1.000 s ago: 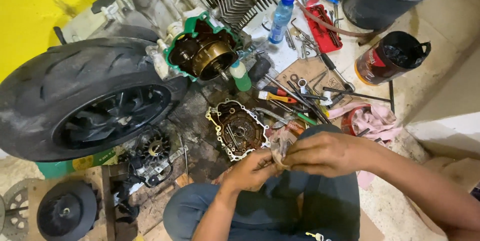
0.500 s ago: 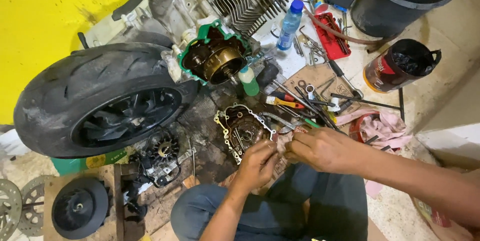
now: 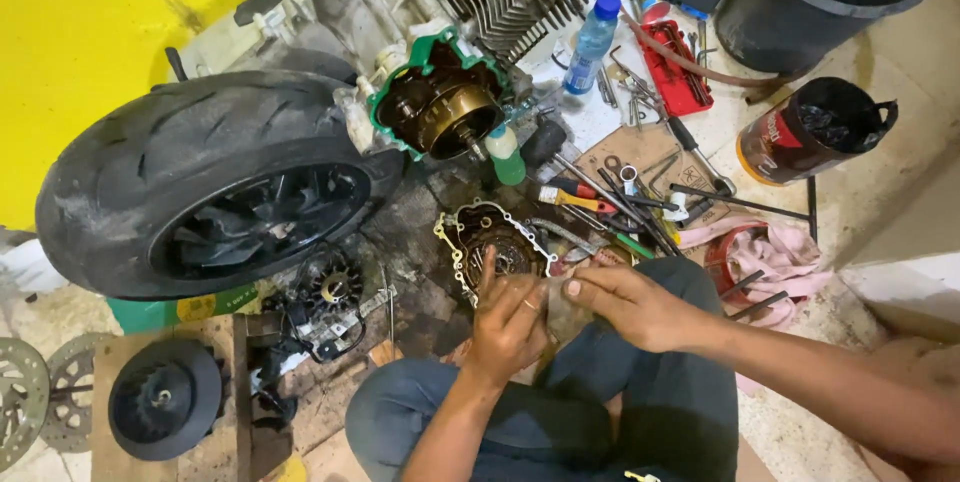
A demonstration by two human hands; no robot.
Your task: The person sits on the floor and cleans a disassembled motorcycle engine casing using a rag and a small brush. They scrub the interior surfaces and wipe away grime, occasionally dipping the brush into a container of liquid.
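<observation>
Greasy metal engine cover, round with a bolt-holed rim, lies on the floor just beyond the person's knees, already off the engine. The green-gasketed crankcase opening with its brass-coloured rotor stands exposed beside the black rear tyre. Left hand and right hand meet over the lap, fingers closed on a small grimy scrap of cloth or gasket material pinched between them; which it is cannot be told. Judged state: disassembly done, cleaning in hand, refitting outstanding. Loose hand tools lie near.
</observation>
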